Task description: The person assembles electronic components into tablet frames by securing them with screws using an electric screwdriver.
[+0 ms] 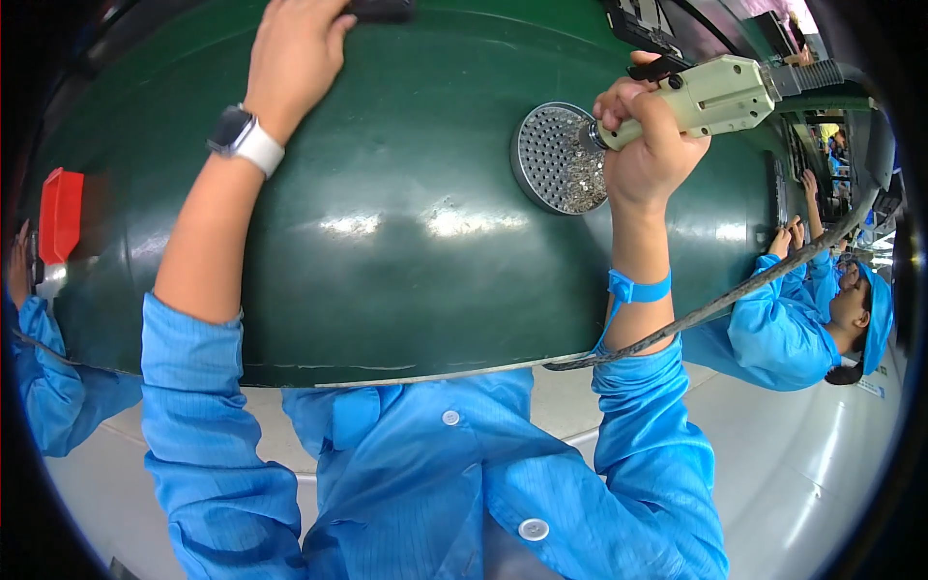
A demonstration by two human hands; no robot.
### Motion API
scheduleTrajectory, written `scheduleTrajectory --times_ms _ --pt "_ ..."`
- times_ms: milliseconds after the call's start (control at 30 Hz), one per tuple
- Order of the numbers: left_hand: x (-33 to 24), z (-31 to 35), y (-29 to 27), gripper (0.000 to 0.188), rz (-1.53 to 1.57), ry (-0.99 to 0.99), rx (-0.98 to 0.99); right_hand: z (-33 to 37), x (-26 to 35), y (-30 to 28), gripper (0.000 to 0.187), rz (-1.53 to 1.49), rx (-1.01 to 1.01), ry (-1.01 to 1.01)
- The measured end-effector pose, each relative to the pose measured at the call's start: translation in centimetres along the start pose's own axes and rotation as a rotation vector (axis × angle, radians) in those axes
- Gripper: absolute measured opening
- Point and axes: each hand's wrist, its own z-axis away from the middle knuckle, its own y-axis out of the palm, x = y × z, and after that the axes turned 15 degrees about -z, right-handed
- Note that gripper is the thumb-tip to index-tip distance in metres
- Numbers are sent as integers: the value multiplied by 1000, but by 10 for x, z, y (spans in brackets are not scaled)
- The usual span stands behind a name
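My right hand (650, 130) is wrapped round a pale green electric screwdriver (720, 97), a cable running from its back end. Its tip reaches into a round grey tray (519, 155) with a perforated face, where many small screws (585, 179) are heaped on the right side. At the upper edge, my left hand (302, 48) is near a black object (382, 10), the thumb close against the object's left end. The frame cuts off the fingertips and most of that object, so its kind and any grip are hidden.
The green work surface (406, 280) curves across the view. A red bin (61, 215) stands at the left. Black fixtures (648, 29) sit at the upper right. The thick grey cable (764, 275) loops past my right forearm. Co-workers in blue sit at the left and right (788, 329).
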Motion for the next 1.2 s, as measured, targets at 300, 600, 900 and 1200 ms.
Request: scheduleTrajectory --times_ms 300,600,900,1200 --pt "-10 -16 -4 34 -47 -272 166 -7 -13 -2 23 -28 4 31" --pt "31 7 46 39 -237 -135 4 1 -10 3 23 1 -11 64" --pt "22 5 50 46 -227 -234 43 0 -8 2 22 19 -36 34" --pt "-2 -3 7 40 48 -79 -48 8 12 -5 33 -153 -127 43"
